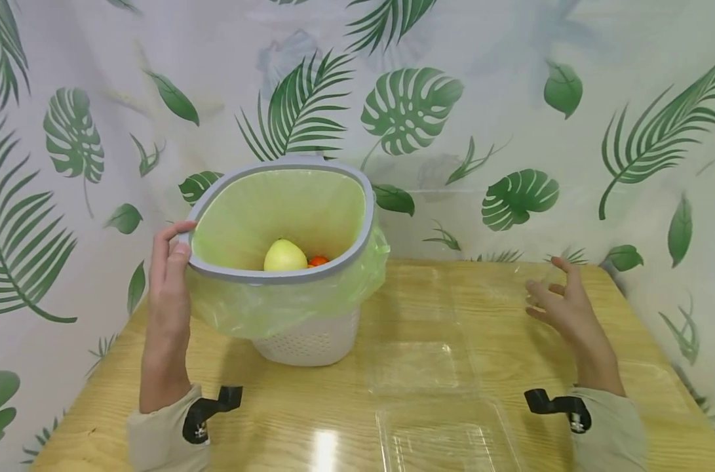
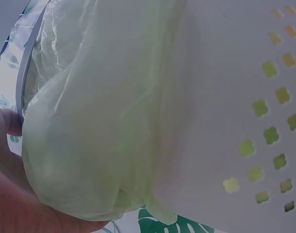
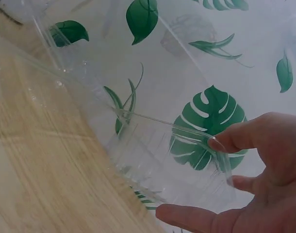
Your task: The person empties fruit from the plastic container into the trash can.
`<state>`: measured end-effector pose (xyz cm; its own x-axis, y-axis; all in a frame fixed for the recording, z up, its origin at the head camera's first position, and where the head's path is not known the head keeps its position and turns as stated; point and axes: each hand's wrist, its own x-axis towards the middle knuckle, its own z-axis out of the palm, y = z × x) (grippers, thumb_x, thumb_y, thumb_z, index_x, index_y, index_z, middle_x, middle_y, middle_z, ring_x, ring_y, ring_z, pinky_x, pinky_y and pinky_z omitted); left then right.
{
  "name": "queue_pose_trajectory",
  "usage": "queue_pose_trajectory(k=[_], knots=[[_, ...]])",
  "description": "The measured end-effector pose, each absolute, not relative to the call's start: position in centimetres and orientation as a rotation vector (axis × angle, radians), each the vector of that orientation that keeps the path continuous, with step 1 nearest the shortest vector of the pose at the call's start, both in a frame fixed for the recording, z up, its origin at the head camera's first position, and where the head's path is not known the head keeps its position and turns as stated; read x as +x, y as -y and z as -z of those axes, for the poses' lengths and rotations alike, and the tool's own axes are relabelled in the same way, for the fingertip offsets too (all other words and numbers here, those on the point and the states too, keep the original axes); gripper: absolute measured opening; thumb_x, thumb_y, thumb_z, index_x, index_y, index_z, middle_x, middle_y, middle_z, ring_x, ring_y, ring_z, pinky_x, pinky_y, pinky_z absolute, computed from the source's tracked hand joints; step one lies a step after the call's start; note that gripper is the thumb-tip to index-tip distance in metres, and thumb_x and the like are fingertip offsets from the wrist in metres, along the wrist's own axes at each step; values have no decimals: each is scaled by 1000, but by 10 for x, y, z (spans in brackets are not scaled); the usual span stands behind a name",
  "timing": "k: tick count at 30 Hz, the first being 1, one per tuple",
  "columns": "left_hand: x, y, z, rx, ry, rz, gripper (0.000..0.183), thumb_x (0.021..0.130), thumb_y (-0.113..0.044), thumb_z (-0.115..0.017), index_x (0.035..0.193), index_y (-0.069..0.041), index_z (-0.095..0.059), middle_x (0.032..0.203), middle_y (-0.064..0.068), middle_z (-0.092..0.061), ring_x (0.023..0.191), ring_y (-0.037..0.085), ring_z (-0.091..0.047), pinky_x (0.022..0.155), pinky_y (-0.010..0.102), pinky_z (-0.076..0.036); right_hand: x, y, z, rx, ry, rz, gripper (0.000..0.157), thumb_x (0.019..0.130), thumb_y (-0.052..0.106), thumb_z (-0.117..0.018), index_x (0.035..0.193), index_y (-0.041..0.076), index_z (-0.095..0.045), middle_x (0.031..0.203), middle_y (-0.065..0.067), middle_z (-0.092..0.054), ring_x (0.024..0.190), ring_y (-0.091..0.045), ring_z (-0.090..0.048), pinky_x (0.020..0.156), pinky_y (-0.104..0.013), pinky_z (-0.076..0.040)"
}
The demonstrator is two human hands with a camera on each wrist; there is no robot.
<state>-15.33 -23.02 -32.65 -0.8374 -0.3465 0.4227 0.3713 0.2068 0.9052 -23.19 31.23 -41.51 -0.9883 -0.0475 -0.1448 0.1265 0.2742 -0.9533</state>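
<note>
A white perforated waste bin (image 1: 310, 341) with a grey rim (image 1: 286, 278) stands tilted at the left of the table, lined with a light green plastic bag (image 1: 339, 298). Inside it lie a pale yellow-green round fruit (image 1: 283, 255) and something red (image 1: 318, 261), partly hidden by the rim. My left hand (image 1: 171, 282) grips the rim's left side; the left wrist view shows the bag's folded edge beside that hand. At the right, my right hand (image 1: 569, 314) pinches the edge of a clear plastic container (image 3: 172, 160), whose outline is faint in the head view.
Clear plastic trays (image 1: 416, 367) lie in a row on the wooden table (image 1: 274, 419), right of the bin; another (image 1: 445, 439) is by the front edge. A leaf-printed curtain (image 1: 451, 39) hangs close behind the table.
</note>
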Motion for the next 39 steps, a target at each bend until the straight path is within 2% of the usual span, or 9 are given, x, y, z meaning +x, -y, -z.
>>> queue_pose_trajectory(k=[2, 6, 9, 14, 16, 23, 30, 36, 39], knots=[[-153, 232, 326, -14, 1942, 1672, 36, 107, -25, -36, 135, -16, -56, 132, 3, -48, 121, 21, -39, 103, 34, -24, -232, -311, 418, 81, -2343, 1776, 89, 108, 33, -48, 159, 10, 21, 158, -40, 12, 121, -34, -55, 86, -22, -54], [-152, 234, 326, -8, 1918, 1681, 36, 106, -23, -36, 134, -15, -57, 130, 3, -48, 119, 22, -40, 102, 34, -24, -234, -309, 419, 109, -2283, 1696, 91, 109, 33, -44, 155, 7, 30, 156, -39, 26, 141, -55, -30, 96, -28, -51], [-153, 235, 325, -7, 1887, 1693, 35, 106, -21, -37, 133, -14, -58, 130, 3, -48, 119, 23, -40, 101, 34, -24, -237, -309, 418, 109, -2318, 1583, 93, 109, 35, -43, 154, 3, 31, 155, -42, 23, 141, -57, -30, 107, -46, -44], [-154, 236, 325, 2, 1885, 1697, 35, 105, -22, -38, 132, -15, -58, 130, 4, -48, 117, 24, -41, 100, 34, -26, -238, -312, 417, 73, -2413, 1361, 94, 108, 45, -42, 155, -3, 24, 153, -49, -10, 135, -58, -38, 110, -67, -28], [-154, 236, 326, 12, 1902, 1694, 35, 106, -23, -37, 133, -16, -58, 130, 4, -48, 118, 24, -41, 100, 35, -26, -238, -313, 417, 71, -2441, 1301, 93, 108, 46, -42, 156, -5, 19, 154, -48, -13, 134, -59, -38, 110, -69, -27], [-151, 234, 331, 17, 1946, 1697, 35, 107, -23, -37, 136, -16, -56, 128, 5, -48, 119, 22, -40, 104, 35, -23, -231, -321, 404, 48, -2594, 1225, 85, 108, 45, -41, 159, -6, 4, 160, -40, 6, 141, -67, -7, 106, -77, -22], [-156, 231, 333, -79, 1984, 1762, 37, 110, -29, -40, 143, -17, -52, 141, 5, -44, 131, 21, -36, 111, 40, -17, -220, -324, 380, -150, -2692, 1356, 75, 110, 37, -44, 164, 3, -4, 164, -34, 5, 143, -66, -6, 102, -80, -22], [-164, 246, 334, -87, 1969, 1823, 47, 110, -41, -43, 151, -20, -46, 146, 8, -50, 137, 25, -45, 107, 44, -34, -221, -318, 379, -339, -2833, 1439, 70, 108, 28, -52, 164, 8, -15, 166, -27, -10, 144, -62, -14, 104, -78, -21], [-175, 261, 340, -59, 2047, 1798, 52, 110, -46, -39, 155, -20, -41, 151, 9, -48, 142, 29, -43, 111, 50, -34, -230, -319, 379, -464, -2971, 1374, 66, 108, 24, -54, 164, 11, -21, 164, -26, -20, 146, -57, -20, 105, -76, -22]])
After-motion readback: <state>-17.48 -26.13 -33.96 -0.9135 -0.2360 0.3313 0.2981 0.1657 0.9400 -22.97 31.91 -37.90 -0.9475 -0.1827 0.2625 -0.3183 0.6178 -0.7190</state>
